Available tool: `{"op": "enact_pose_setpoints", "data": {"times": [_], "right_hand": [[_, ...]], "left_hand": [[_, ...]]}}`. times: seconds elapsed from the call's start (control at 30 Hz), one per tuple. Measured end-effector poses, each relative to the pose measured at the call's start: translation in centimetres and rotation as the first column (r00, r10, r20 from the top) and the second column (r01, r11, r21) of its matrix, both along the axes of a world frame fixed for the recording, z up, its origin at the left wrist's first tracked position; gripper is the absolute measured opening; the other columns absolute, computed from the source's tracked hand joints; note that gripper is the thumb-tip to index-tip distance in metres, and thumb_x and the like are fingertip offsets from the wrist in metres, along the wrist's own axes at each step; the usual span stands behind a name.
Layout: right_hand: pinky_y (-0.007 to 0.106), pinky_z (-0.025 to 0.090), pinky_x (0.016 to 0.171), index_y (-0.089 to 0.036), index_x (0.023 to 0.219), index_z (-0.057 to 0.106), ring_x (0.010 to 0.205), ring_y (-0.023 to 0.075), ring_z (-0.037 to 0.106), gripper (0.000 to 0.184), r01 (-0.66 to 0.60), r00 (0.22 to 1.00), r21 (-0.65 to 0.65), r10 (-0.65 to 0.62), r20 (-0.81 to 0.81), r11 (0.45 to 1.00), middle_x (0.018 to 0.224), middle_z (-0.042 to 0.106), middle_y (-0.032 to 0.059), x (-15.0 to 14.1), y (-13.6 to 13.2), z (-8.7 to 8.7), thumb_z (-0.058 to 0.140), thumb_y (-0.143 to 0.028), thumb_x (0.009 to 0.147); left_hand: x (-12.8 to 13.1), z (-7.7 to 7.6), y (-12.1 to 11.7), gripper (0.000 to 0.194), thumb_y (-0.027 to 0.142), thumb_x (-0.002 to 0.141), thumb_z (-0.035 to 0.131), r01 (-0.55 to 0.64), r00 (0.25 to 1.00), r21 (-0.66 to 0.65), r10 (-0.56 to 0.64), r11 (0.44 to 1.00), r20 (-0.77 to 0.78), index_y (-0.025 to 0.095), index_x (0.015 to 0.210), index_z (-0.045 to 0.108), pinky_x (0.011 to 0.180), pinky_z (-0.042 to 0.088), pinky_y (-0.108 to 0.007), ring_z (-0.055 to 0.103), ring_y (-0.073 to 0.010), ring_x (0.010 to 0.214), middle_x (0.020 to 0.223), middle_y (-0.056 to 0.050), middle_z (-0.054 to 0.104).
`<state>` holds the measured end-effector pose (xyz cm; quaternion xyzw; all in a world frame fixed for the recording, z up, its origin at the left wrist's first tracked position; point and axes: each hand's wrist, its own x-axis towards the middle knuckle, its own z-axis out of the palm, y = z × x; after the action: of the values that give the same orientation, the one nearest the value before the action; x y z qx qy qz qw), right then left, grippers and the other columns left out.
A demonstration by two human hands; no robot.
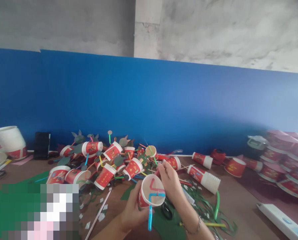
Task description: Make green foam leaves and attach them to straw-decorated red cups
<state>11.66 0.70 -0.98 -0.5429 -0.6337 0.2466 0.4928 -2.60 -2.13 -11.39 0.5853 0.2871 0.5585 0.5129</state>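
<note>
My left hand is closed around a red-and-white paper cup, its mouth tilted towards me. A bent blue straw lies across the mouth and hangs over the near rim. Inside the cup shows a bent red straw. My right hand is just beyond the cup's right rim, its fingers pinched together. A bit of red shows at those fingertips, but what it belongs to is unclear. Just behind them, a green straw slants up.
Behind my hands lies a heap of paper cups with straws and paper shapes. To the right are stacked cups, a power strip and piled red cups with pink tops. Black-handled scissors lie among green paper scraps. A blue panel stands behind.
</note>
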Motion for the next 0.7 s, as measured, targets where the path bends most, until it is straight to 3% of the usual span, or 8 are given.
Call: {"op": "enact_pose_setpoints", "data": {"times": [0.13, 0.2, 0.33, 0.47, 0.6, 0.7], "right_hand": [[0.027, 0.046, 0.055, -0.019, 0.092, 0.052, 0.063, 0.0175, 0.059, 0.027, -0.158, 0.983, -0.1, 0.147, -0.105, 0.982, 0.069, 0.062, 0.002, 0.9, -0.1, 0.9, 0.038, -0.042, 0.089], [0.03, 0.05, 0.068, -0.018, 0.106, 0.053, 0.084, 0.0195, 0.062, 0.027, -0.196, 0.98, -0.025, 0.194, -0.049, 0.98, 0.095, 0.065, 0.0072, 1.7, -0.6, 2.2, 0.048, -0.034, 0.084], [0.035, 0.047, 0.088, -0.021, 0.081, 0.066, 0.115, 0.0238, 0.051, 0.013, -0.355, 0.9, -0.138, 0.378, 0.218, 0.925, 0.129, 0.05, 0.0074, 3.2, -2.5, 4.6, 0.054, -0.022, 0.078], [0.045, 0.037, 0.101, -0.027, 0.087, 0.068, 0.123, 0.0253, 0.044, 0.021, -0.324, 0.829, -0.171, 0.366, 0.422, 0.93, 0.133, 0.047, 0.004, 3.7, -3.6, 4.6, 0.055, -0.018, 0.073], [0.046, 0.039, 0.099, -0.028, 0.091, 0.069, 0.12, 0.0273, 0.047, 0.031, -0.285, 0.767, -0.106, 0.293, 0.571, 0.953, 0.128, 0.052, 0.0052, 3.6, -3.6, 3.5, 0.054, -0.013, 0.068], [0.043, 0.042, 0.095, -0.025, 0.089, 0.068, 0.113, 0.027, 0.052, 0.031, -0.236, 0.758, -0.059, 0.222, 0.613, 0.97, 0.119, 0.058, 0.0072, 3.1, -3.7, 3.4, 0.052, -0.01, 0.066]], "left_hand": [[-0.1, 0.2, 0.3, 0.085, 0.052, 0.061, 0.073, 0.054, 0.994, -0.095, -0.045, 0.994, 0.096, 0.02, 0.132, 0.041, 0.091, 0.047, -0.044, 0.052, -0.0348, 0.115, 0.129, -0.016, 0.053], [-0.3, 1.1, 0.3, 0.077, 0.049, 0.064, 0.072, 0.057, 0.995, -0.077, -0.05, 0.995, 0.088, 0.023, 0.13, 0.043, 0.088, 0.049, -0.042, 0.056, -0.0324, 0.109, 0.124, -0.013, 0.056], [-0.8, 3.4, 0.3, 0.055, 0.028, 0.066, 0.071, 0.051, 0.994, 0.175, -0.032, 0.983, -0.108, 0.025, 0.117, 0.05, 0.087, 0.047, -0.039, 0.058, -0.0273, 0.099, 0.11, -0.007, 0.06], [-1.1, 3.8, 0.5, 0.05, 0.025, 0.071, 0.068, 0.014, 0.983, 0.288, 0.04, 0.957, -0.181, 0.024, 0.116, 0.047, 0.083, 0.047, -0.037, 0.056, -0.0254, 0.096, 0.108, -0.006, 0.056], [-1.2, 2.8, 0.9, 0.057, 0.025, 0.069, 0.071, -0.042, 0.965, 0.386, 0.138, 0.922, -0.223, 0.024, 0.119, 0.044, 0.086, 0.045, -0.038, 0.054, -0.0263, 0.101, 0.112, -0.007, 0.053], [-1.1, 2.3, 1.0, 0.058, 0.026, 0.069, 0.071, -0.033, 0.962, 0.376, 0.131, 0.926, -0.238, 0.023, 0.12, 0.043, 0.087, 0.045, -0.039, 0.054, -0.0264, 0.102, 0.112, -0.008, 0.053]]}}
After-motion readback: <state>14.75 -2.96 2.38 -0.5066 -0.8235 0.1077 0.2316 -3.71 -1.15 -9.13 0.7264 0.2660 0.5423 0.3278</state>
